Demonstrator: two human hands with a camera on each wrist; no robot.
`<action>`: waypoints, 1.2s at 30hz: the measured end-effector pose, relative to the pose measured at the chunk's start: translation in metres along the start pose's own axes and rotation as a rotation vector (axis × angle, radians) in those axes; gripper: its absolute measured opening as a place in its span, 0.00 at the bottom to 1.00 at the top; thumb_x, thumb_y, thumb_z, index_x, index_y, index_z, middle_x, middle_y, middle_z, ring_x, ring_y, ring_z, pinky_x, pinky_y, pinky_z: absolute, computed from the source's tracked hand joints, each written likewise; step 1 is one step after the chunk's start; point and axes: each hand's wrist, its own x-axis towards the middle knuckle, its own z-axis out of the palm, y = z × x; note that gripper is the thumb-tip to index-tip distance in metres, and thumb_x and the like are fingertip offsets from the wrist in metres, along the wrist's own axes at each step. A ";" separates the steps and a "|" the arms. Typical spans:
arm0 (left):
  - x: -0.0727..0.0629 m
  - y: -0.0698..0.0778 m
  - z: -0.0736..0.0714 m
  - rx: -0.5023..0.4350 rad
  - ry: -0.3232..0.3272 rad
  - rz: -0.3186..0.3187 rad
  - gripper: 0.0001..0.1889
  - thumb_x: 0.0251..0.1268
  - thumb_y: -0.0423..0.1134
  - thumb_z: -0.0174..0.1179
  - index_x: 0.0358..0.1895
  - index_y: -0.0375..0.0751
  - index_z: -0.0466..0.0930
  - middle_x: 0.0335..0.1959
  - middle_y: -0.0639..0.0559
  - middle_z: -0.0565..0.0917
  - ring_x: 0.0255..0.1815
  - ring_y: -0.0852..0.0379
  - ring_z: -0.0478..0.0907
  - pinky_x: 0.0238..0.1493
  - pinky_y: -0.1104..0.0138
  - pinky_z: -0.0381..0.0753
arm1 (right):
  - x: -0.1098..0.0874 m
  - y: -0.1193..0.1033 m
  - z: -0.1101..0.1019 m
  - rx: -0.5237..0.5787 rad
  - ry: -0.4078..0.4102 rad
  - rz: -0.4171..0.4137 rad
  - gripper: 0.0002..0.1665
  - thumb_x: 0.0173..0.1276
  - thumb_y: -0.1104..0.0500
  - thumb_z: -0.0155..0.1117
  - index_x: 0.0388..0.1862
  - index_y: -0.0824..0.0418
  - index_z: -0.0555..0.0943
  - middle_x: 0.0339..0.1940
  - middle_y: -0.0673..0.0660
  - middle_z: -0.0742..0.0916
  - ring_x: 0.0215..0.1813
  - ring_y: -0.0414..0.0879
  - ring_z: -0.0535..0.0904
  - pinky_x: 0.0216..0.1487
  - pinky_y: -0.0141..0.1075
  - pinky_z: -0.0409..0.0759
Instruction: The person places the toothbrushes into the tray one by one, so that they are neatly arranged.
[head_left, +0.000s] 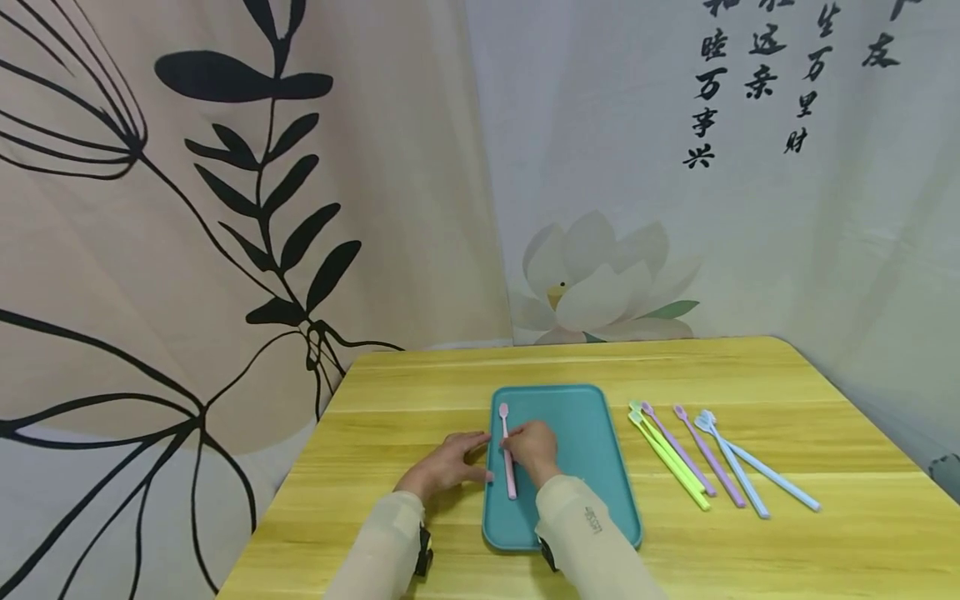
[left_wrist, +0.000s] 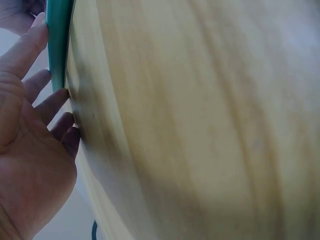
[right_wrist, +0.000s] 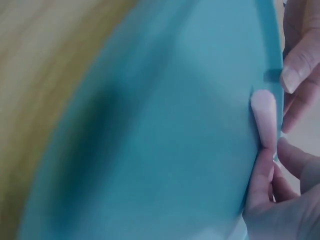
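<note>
A pink toothbrush lies lengthwise along the left side of a teal tray, its head toward the far end. My right hand pinches its handle about midway between thumb and fingers; in the right wrist view the handle's rounded end sticks out past the fingertips. My left hand is at the tray's left edge, thumb and fingers spread and touching the rim. The left wrist view shows the fingers of this hand extended beside the tray's side.
Right of the tray, several toothbrushes lie on the wooden table: green ones, purple ones and blue ones, the blue pair crossing near their heads. Behind the table hangs a printed curtain.
</note>
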 end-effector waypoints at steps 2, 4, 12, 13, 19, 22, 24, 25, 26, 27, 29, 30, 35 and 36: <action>0.000 0.001 -0.001 -0.003 -0.001 -0.002 0.39 0.62 0.47 0.70 0.75 0.44 0.65 0.75 0.42 0.63 0.76 0.37 0.52 0.71 0.39 0.56 | 0.000 -0.001 0.000 0.012 -0.013 0.007 0.05 0.61 0.63 0.73 0.30 0.66 0.87 0.22 0.54 0.85 0.25 0.44 0.81 0.28 0.35 0.82; 0.000 0.001 -0.001 -0.010 -0.002 -0.005 0.39 0.62 0.47 0.70 0.75 0.44 0.65 0.75 0.42 0.63 0.76 0.37 0.52 0.71 0.39 0.56 | -0.001 -0.002 0.000 0.020 -0.025 0.008 0.05 0.62 0.64 0.73 0.31 0.66 0.87 0.22 0.54 0.85 0.24 0.43 0.81 0.28 0.35 0.82; 0.001 0.000 0.000 -0.009 0.001 -0.008 0.39 0.62 0.47 0.70 0.75 0.44 0.65 0.75 0.42 0.63 0.76 0.37 0.52 0.71 0.39 0.57 | -0.004 -0.003 0.003 0.026 -0.024 -0.008 0.03 0.61 0.66 0.71 0.31 0.67 0.88 0.20 0.54 0.84 0.22 0.43 0.81 0.26 0.34 0.81; 0.001 0.000 0.001 -0.009 0.001 -0.009 0.39 0.62 0.47 0.70 0.75 0.44 0.65 0.75 0.42 0.63 0.76 0.37 0.52 0.71 0.39 0.57 | -0.004 -0.003 0.003 0.029 -0.024 -0.009 0.03 0.61 0.67 0.71 0.30 0.68 0.88 0.20 0.54 0.84 0.22 0.43 0.81 0.26 0.34 0.81; 0.000 0.000 0.001 -0.023 0.004 -0.010 0.39 0.61 0.46 0.70 0.75 0.44 0.65 0.75 0.41 0.63 0.76 0.37 0.52 0.71 0.39 0.56 | -0.004 -0.001 0.001 0.046 -0.032 -0.023 0.03 0.62 0.68 0.69 0.31 0.69 0.87 0.20 0.55 0.84 0.22 0.43 0.81 0.25 0.34 0.82; 0.000 0.000 0.001 -0.026 0.006 -0.010 0.39 0.61 0.45 0.70 0.75 0.44 0.65 0.74 0.41 0.63 0.76 0.37 0.52 0.71 0.39 0.57 | -0.005 -0.001 0.000 0.046 -0.035 -0.028 0.04 0.62 0.68 0.68 0.32 0.70 0.87 0.20 0.55 0.84 0.22 0.43 0.82 0.25 0.33 0.82; 0.000 0.000 0.002 -0.021 0.005 -0.016 0.39 0.62 0.46 0.70 0.75 0.45 0.65 0.75 0.42 0.63 0.76 0.38 0.53 0.71 0.40 0.57 | -0.005 -0.001 -0.001 0.040 -0.042 -0.023 0.04 0.63 0.68 0.67 0.32 0.70 0.87 0.20 0.55 0.84 0.22 0.43 0.81 0.25 0.33 0.82; 0.000 0.000 0.002 -0.020 0.005 -0.017 0.39 0.62 0.46 0.70 0.75 0.45 0.65 0.75 0.42 0.63 0.76 0.38 0.53 0.71 0.40 0.57 | -0.006 -0.001 -0.001 0.035 -0.044 -0.024 0.05 0.63 0.68 0.67 0.32 0.70 0.87 0.20 0.55 0.84 0.22 0.43 0.82 0.25 0.33 0.82; 0.000 0.000 0.002 -0.021 0.005 -0.018 0.39 0.62 0.46 0.70 0.75 0.45 0.65 0.75 0.42 0.63 0.76 0.38 0.53 0.71 0.40 0.57 | -0.006 -0.001 -0.002 0.035 -0.046 -0.022 0.05 0.63 0.68 0.67 0.33 0.70 0.87 0.20 0.55 0.84 0.22 0.43 0.82 0.25 0.33 0.82; 0.000 0.000 0.003 -0.022 0.005 -0.020 0.39 0.62 0.46 0.70 0.75 0.46 0.65 0.75 0.42 0.63 0.76 0.38 0.53 0.71 0.40 0.57 | -0.006 -0.001 -0.002 0.033 -0.050 -0.023 0.05 0.63 0.68 0.67 0.33 0.70 0.87 0.21 0.55 0.84 0.23 0.43 0.82 0.25 0.33 0.82; 0.000 0.000 0.003 -0.027 0.006 -0.018 0.39 0.62 0.46 0.70 0.75 0.45 0.65 0.75 0.42 0.63 0.76 0.38 0.53 0.71 0.40 0.57 | -0.006 -0.001 -0.002 0.035 -0.059 -0.020 0.05 0.64 0.67 0.67 0.34 0.70 0.87 0.21 0.55 0.84 0.23 0.43 0.82 0.26 0.33 0.82; 0.000 0.000 0.002 -0.031 0.008 -0.016 0.39 0.62 0.46 0.70 0.75 0.45 0.65 0.74 0.42 0.63 0.76 0.38 0.53 0.71 0.40 0.57 | -0.006 -0.001 -0.002 0.040 -0.062 -0.020 0.05 0.64 0.67 0.66 0.35 0.70 0.86 0.22 0.56 0.84 0.23 0.44 0.82 0.26 0.34 0.82; -0.001 0.001 0.001 -0.031 0.006 -0.011 0.39 0.61 0.46 0.71 0.75 0.44 0.65 0.74 0.41 0.63 0.76 0.37 0.52 0.70 0.39 0.57 | -0.004 0.001 0.000 0.054 -0.082 -0.017 0.07 0.65 0.67 0.65 0.37 0.71 0.86 0.23 0.57 0.85 0.24 0.44 0.82 0.27 0.35 0.83; -0.001 0.001 0.000 -0.030 0.004 -0.010 0.39 0.61 0.46 0.71 0.75 0.44 0.65 0.74 0.41 0.63 0.76 0.37 0.52 0.70 0.39 0.57 | -0.003 0.002 0.000 0.061 -0.086 -0.019 0.07 0.65 0.68 0.65 0.38 0.72 0.86 0.23 0.57 0.85 0.24 0.44 0.83 0.27 0.35 0.83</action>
